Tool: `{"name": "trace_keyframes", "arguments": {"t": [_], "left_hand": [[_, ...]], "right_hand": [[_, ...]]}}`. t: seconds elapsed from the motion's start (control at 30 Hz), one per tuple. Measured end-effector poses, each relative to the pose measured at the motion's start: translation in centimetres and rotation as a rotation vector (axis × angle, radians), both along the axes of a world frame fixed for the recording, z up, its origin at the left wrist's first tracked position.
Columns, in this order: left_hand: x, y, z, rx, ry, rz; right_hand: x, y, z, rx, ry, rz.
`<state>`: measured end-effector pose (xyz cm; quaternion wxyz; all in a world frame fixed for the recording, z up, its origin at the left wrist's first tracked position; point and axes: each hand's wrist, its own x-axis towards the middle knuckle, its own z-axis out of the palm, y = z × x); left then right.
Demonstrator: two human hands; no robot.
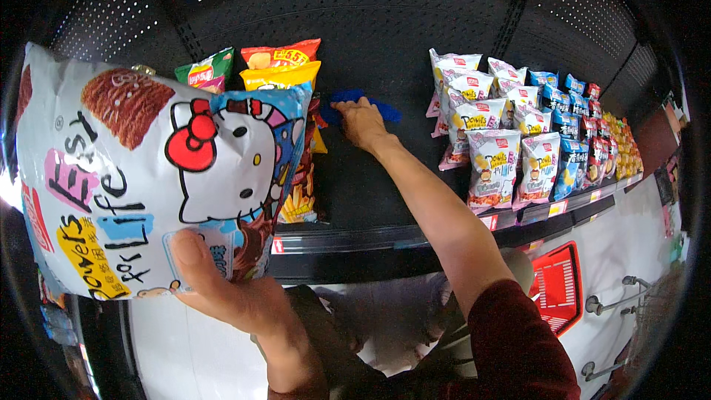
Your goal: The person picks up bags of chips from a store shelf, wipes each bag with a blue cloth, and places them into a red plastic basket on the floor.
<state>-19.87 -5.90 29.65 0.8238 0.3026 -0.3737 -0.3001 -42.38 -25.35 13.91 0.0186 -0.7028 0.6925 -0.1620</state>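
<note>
A large white snack bag (139,189) with a cartoon cat and a red bow is gripped in my left hand (244,294), thumb across its front. The bag is turned on its side and hides part of the shelf behind it. Stretched forward, my right hand (361,122) presses a blue cloth (387,111) onto the black shelf (366,189). The cloth lies flat under and beside my fingers. Part of it is covered by the hand.
Left of the cloth stand red, yellow and green chip bags (283,69). To the right are rows of white-pink snack bags (494,169), then blue bags (569,161). Price tags line the shelf's front edge (361,241). Below right is a red shopping basket (558,289) by metal rails (616,300).
</note>
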Motion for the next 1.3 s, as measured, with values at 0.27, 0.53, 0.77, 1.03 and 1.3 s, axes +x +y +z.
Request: {"name": "trace_keyframes", "arguments": {"t": [0.27, 0.53, 0.77, 1.03, 1.3], "left_hand": [[1.4, 1.3, 1.1, 0.022, 0.066, 0.038], [2.1, 2.8, 1.2, -0.007, 0.107, 0.082], [1.7, 3.8, 1.7, -0.121, 0.161, -0.032], [1.3, 4.6, 1.9, -0.082, 0.132, -0.039], [0.5, 4.8, 0.8, -0.102, 0.022, -0.051]], "right_hand": [[3.0, 8.5, -0.2, -0.062, 0.042, 0.015], [6.8, 15.9, 0.4, -0.055, -0.072, 0.097], [6.2, 19.8, 0.6, -0.023, -0.162, 0.119], [0.9, 22.5, 0.3, -0.059, -0.205, -0.105], [2.6, 19.8, -0.4, -0.124, -0.21, -0.297]]}}
